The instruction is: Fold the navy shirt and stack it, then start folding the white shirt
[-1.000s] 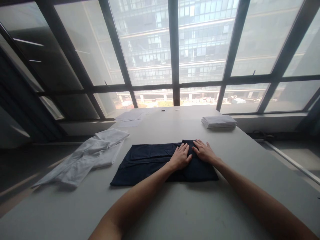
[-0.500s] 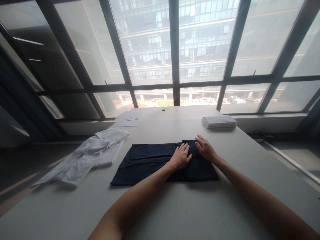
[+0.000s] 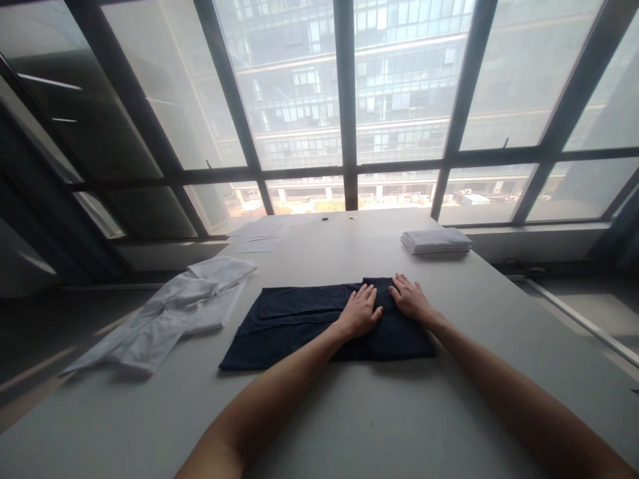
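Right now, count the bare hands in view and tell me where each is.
2: the left hand lies flat on the dark cloth, right of its middle; the right hand is at the cloth's far right corner. No others show.

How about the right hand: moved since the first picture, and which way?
Yes, slightly: judged against the white stack, the right hand has shifted right, away from the left hand, over the dark cloth.

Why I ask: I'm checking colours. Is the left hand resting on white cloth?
No, the left hand rests on the dark folded cloth.
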`<action>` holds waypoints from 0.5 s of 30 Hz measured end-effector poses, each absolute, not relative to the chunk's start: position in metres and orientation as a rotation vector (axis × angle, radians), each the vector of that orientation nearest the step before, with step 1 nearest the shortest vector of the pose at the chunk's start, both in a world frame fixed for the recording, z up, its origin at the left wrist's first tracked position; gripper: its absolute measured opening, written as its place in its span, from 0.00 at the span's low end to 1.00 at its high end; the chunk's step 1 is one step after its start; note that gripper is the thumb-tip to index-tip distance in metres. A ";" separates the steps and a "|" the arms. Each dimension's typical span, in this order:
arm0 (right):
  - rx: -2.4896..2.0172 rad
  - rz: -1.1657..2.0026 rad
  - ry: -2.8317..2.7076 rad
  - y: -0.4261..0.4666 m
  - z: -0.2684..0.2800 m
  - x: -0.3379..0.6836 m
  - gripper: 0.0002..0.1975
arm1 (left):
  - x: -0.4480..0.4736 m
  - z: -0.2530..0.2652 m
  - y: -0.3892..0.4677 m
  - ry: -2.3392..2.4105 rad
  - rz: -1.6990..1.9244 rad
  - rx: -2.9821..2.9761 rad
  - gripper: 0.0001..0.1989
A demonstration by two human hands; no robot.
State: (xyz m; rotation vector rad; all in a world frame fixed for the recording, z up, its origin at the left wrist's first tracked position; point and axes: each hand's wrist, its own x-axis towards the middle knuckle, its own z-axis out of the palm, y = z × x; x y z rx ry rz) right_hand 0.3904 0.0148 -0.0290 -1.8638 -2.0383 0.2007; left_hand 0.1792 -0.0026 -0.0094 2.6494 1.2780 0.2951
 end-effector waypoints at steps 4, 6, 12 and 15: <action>-1.927 0.083 -1.839 0.022 -0.029 0.410 0.25 | 0.179 -0.010 -0.002 1.270 0.312 2.643 0.34; -1.901 0.052 -1.774 0.022 -0.027 0.415 0.26 | 0.179 -0.010 -0.002 1.266 0.316 2.642 0.34; -1.695 0.070 -1.849 0.009 -0.019 0.388 0.26 | 0.178 -0.010 -0.002 1.264 0.319 2.642 0.34; -1.632 0.070 -1.926 0.000 -0.018 0.365 0.28 | 0.178 -0.012 -0.001 1.259 0.332 2.644 0.33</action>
